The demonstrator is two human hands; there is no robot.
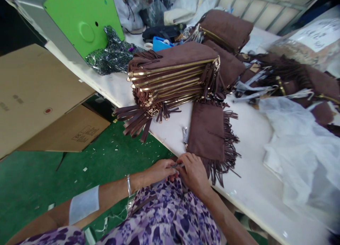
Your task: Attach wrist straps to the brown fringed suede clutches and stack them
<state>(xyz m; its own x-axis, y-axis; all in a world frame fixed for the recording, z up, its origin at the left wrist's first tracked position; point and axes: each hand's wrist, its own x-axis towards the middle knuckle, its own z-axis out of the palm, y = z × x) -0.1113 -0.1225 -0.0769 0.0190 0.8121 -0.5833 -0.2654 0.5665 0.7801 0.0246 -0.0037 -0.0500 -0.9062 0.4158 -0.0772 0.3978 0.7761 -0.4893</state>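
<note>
1. While the brown, suede-like fringed pouch (207,130) lies flat right of centre, gold-zipped pouches (175,57) stack upper centre.
2. Left hand (162,170) and right hand (194,174), lower centre: fingers bent, tips pinching a thin greyish strip (177,165).
3. Forearms (114,189) converge from lower left and right.

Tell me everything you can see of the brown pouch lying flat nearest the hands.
The brown pouch looks suede-like, rectangular, with long fringe along its picture-right and near edges. A thin dark line marks its face. It lies flat on the white table beside the pouch stack; whether the right hand touches it is unclear.
</note>
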